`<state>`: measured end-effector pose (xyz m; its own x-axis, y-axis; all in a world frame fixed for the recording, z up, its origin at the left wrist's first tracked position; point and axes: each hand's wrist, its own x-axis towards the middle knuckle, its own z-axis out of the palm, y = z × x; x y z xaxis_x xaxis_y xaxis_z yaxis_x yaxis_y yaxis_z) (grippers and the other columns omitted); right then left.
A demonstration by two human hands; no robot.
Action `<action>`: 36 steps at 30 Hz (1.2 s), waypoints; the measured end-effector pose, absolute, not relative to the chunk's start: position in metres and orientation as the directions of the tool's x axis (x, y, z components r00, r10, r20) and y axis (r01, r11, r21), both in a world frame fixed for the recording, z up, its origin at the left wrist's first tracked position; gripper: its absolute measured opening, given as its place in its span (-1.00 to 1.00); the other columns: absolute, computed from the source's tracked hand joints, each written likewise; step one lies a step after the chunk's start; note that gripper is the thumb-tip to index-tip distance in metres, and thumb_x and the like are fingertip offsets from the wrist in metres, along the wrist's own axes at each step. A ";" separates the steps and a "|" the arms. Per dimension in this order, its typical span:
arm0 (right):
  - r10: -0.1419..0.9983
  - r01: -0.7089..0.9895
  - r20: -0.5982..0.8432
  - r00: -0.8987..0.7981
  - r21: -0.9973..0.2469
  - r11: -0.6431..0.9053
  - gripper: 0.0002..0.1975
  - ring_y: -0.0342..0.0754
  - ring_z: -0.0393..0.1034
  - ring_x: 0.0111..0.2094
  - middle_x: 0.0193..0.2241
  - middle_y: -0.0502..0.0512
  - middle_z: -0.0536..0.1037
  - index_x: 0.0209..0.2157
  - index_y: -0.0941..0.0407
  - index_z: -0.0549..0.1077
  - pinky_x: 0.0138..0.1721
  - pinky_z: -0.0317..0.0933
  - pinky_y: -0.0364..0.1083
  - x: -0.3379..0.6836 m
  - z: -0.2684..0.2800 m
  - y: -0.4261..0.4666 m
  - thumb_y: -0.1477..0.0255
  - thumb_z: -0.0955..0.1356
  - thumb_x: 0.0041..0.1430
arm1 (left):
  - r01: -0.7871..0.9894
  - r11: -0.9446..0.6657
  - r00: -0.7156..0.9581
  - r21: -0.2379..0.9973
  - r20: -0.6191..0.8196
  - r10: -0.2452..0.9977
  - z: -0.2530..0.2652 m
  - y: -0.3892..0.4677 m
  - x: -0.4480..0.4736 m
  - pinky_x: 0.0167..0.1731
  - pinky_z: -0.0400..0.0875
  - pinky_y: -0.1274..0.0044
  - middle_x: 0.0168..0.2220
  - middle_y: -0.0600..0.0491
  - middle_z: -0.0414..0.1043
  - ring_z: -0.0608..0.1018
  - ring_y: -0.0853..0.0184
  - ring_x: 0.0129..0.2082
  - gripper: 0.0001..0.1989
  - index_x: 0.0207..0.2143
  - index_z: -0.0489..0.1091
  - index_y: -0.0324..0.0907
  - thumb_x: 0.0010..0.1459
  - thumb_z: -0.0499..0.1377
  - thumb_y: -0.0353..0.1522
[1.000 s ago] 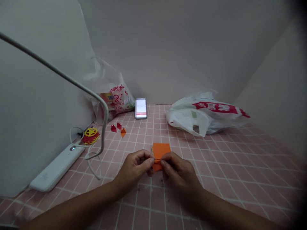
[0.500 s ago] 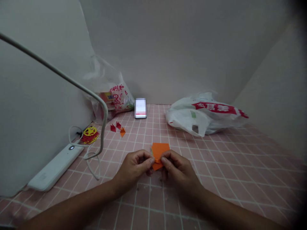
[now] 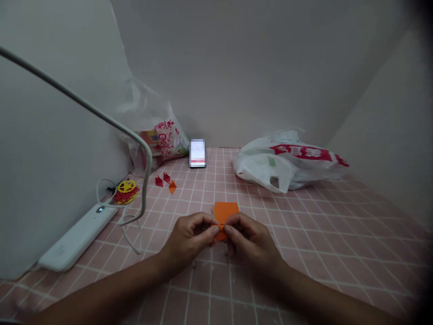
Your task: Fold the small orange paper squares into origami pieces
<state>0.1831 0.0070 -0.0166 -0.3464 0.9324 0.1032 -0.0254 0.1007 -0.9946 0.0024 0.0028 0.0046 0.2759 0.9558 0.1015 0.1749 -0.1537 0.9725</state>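
Your left hand [image 3: 189, 237] and right hand [image 3: 248, 239] meet knuckle to knuckle over the pink tiled table [image 3: 338, 234], each curled nearly closed, thumb and forefinger pinching the near edge of the orange paper [image 3: 225, 212]; the pinches sit close together, likely so you can press one fold between them; the paper's far part sticks up flat beyond your fingertips, low over the tiles, midway across the table. Farther out to the left lie three small folded paper pieces [image 3: 165, 181], two red and one orange, set aside clear of your hands; beyond them a red and yellow paper cutout [image 3: 126, 190] lies beside a white power strip [image 3: 76, 241] along the wall, its cable looping nearby; a phone [image 3: 198, 153] leans upright at the back wall, facing you; a white plastic bag [image 3: 291, 160] slumps at the back right, a clear bag [image 3: 158, 137] at the back left.
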 end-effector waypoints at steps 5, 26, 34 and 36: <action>0.921 -0.034 0.117 -0.372 -0.993 0.113 -0.81 -0.21 0.26 -0.62 -0.59 -0.07 0.39 -0.40 0.12 0.38 -0.58 0.14 -0.19 0.183 -0.013 0.005 0.33 0.32 0.27 | 0.155 -0.147 0.271 0.977 0.101 0.957 0.005 0.002 0.003 -0.49 0.36 0.57 -0.53 0.08 0.45 0.46 0.42 -0.55 -0.88 -0.38 0.44 -0.24 0.12 0.20 -0.34; 0.902 -0.082 0.041 -0.431 -0.997 0.007 -0.76 -0.19 0.27 -0.63 -0.63 -0.06 0.41 -0.38 0.13 0.40 -0.58 0.12 -0.19 0.184 -0.014 0.006 0.27 0.29 0.29 | 0.044 0.044 0.348 0.998 -0.056 0.936 0.008 0.008 -0.001 -0.50 0.36 0.60 -0.56 0.14 0.40 0.45 0.46 -0.58 -0.83 -0.42 0.40 -0.23 0.13 0.20 -0.30; 0.917 -0.098 -0.004 -0.399 -0.994 -0.047 -0.74 -0.20 0.27 -0.66 -0.65 -0.07 0.40 -0.42 0.12 0.35 -0.60 0.12 -0.20 0.182 -0.017 0.008 0.25 0.31 0.27 | 0.093 0.045 0.337 0.995 -0.074 0.939 0.009 0.011 -0.002 -0.49 0.32 0.60 -0.57 0.16 0.37 0.43 0.47 -0.59 -0.83 -0.42 0.39 -0.24 0.10 0.21 -0.29; 0.924 -0.027 0.005 -0.382 -1.000 -0.006 -0.75 -0.20 0.23 -0.67 -0.66 -0.08 0.38 -0.43 0.12 0.36 -0.62 0.08 -0.20 0.182 -0.017 0.007 0.28 0.31 0.27 | 0.105 0.038 0.349 0.994 -0.073 0.934 0.008 0.011 -0.002 -0.48 0.32 0.59 -0.55 0.16 0.37 0.43 0.46 -0.58 -0.82 -0.42 0.40 -0.24 0.11 0.21 -0.28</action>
<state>0.1823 0.0070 -0.0169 -0.3819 0.9242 0.0048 -0.0266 -0.0058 -0.9996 -0.0020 0.0111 0.0079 0.3488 0.9344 -0.0729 0.1051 0.0384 0.9937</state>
